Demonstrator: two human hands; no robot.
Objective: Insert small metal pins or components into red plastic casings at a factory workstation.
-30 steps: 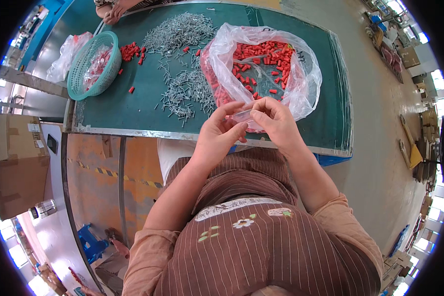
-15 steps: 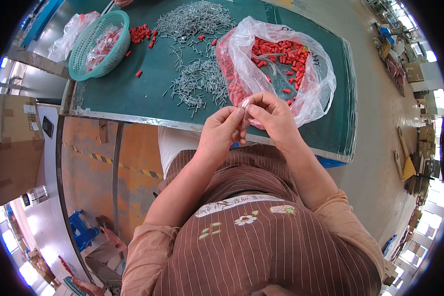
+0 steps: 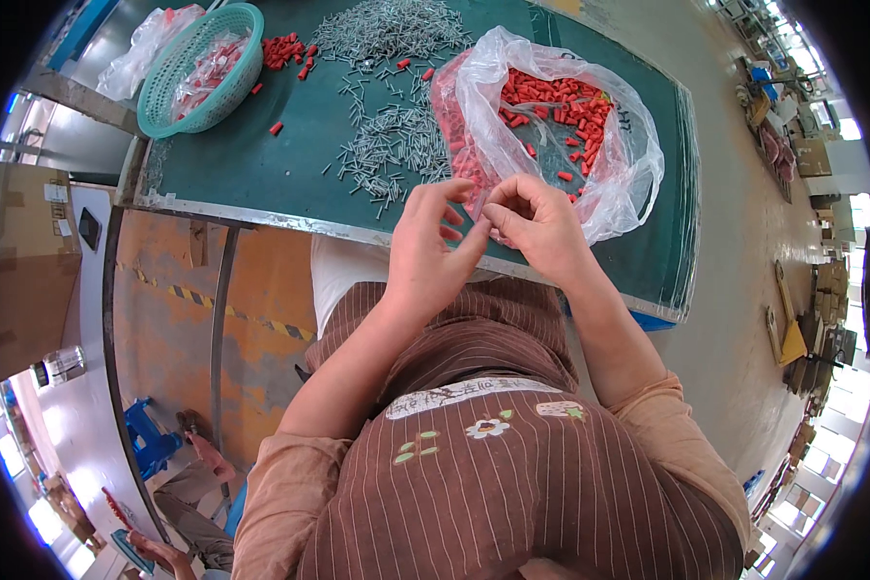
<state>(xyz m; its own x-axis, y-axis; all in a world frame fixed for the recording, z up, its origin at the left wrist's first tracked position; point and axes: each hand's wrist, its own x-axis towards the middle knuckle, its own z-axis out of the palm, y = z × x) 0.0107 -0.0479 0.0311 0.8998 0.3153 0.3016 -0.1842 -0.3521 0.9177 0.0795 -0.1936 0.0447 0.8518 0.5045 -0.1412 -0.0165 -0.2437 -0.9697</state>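
Observation:
Both my hands meet above the table's near edge, in front of a large clear plastic bag (image 3: 638, 184) lying open with many small red plastic plugs (image 3: 585, 116) inside. My right hand (image 3: 543, 230) is closed in a pinch, thumb against forefinger; what lies between the fingertips is too small to make out. My left hand (image 3: 427, 246) has its fingers apart, its thumb tip close to the right fingertips. Left of the bag, small grey metal pins lie in a near pile (image 3: 396, 150) and a larger far pile (image 3: 391, 34).
A green plastic basket (image 3: 249, 87) holding small clear bags with red pieces stands at the table's far left. Beside it lie loose red plugs (image 3: 282, 50). The green table (image 3: 251, 179) has a metal edge. Another person's arm (image 3: 159, 553) shows at lower left.
My left hand's fingers have spread from a pinch, and its palm has shifted slightly. The right hand keeps its pinch at nearly the same place. The pale piece between the hands shows less.

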